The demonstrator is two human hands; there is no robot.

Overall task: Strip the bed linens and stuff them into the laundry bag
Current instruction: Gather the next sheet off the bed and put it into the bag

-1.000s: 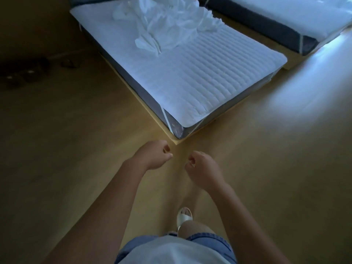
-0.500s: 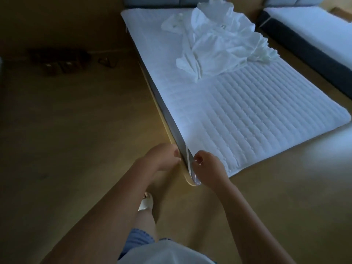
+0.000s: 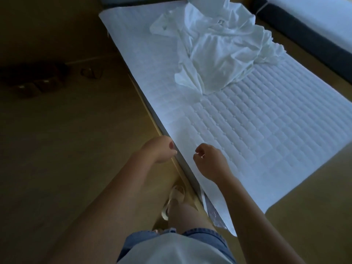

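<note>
Two beds (image 3: 247, 130), two hands (image 3: 160, 149), one sheet heap (image 3: 219, 50)

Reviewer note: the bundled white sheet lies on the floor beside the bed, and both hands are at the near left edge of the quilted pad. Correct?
Not quite. The head view shows the bundled white sheet lying on top of the quilted pad, toward the bed's far end, not on the floor. The left hand and right hand are indeed at the near left edge.

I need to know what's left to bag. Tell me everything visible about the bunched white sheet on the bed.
The bunched white sheet is plain, thin-looking fabric, heavily creased and heaped in a loose pile. It lies on the quilted mattress pad, toward the far half of the bed, with a pointed fold trailing toward the near end. Neither hand touches it.
</note>
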